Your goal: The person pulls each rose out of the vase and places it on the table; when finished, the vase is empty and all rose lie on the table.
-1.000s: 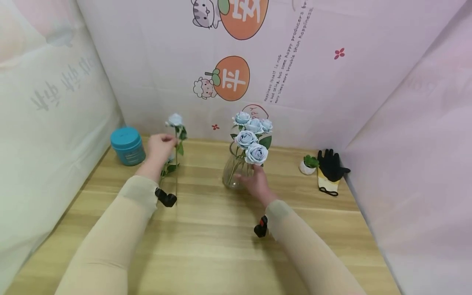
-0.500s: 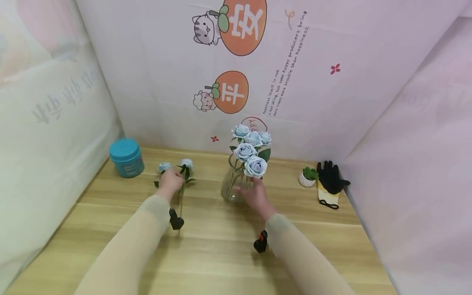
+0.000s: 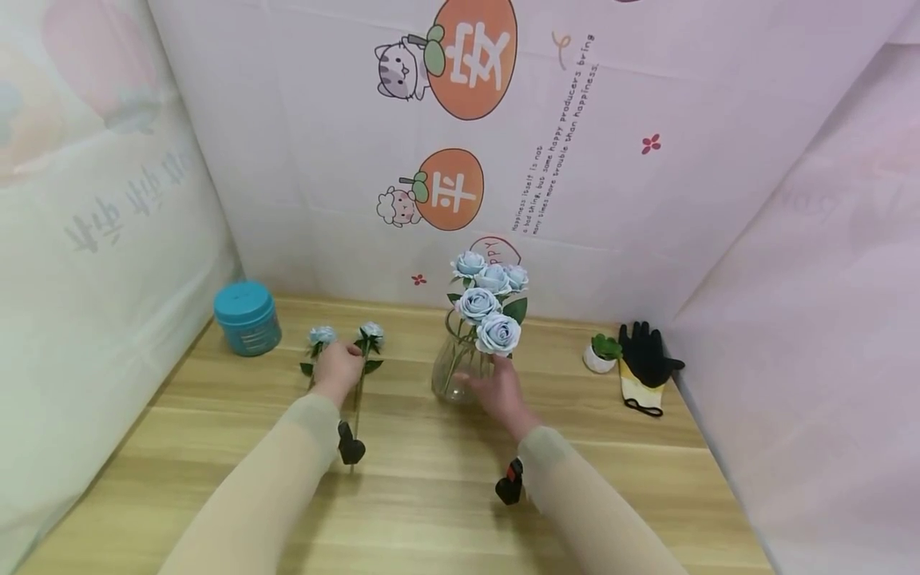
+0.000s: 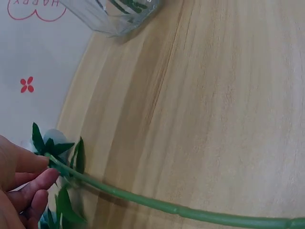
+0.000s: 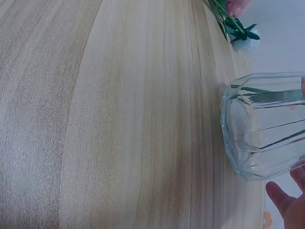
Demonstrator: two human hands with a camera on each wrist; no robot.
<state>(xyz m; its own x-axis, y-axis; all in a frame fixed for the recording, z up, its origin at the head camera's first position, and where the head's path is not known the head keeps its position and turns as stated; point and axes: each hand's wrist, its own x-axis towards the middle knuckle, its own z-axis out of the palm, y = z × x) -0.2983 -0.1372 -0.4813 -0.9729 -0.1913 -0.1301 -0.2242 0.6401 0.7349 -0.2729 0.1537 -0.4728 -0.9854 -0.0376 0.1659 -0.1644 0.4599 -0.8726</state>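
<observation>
My left hand pinches a pale blue artificial rose just below its bloom, low over the wooden table. In the left wrist view its green stem runs from the fingertips toward the lower right. A second blue rose lies just left of that hand, its stem partly hidden. My right hand grips a clear glass vase from its right side. Several blue roses stand in the vase. The right wrist view shows the faceted glass base, with only part of the hand in frame.
A blue-lidded jar stands at the back left. Toward the right are a small potted plant and a black-and-yellow work glove. Printed cloth walls enclose the wooden table at the back and both sides.
My left hand has brought the rose down from upright above the table to low over it, moving slightly right. The right hand stays at the vase. The head view has tilted upward.
</observation>
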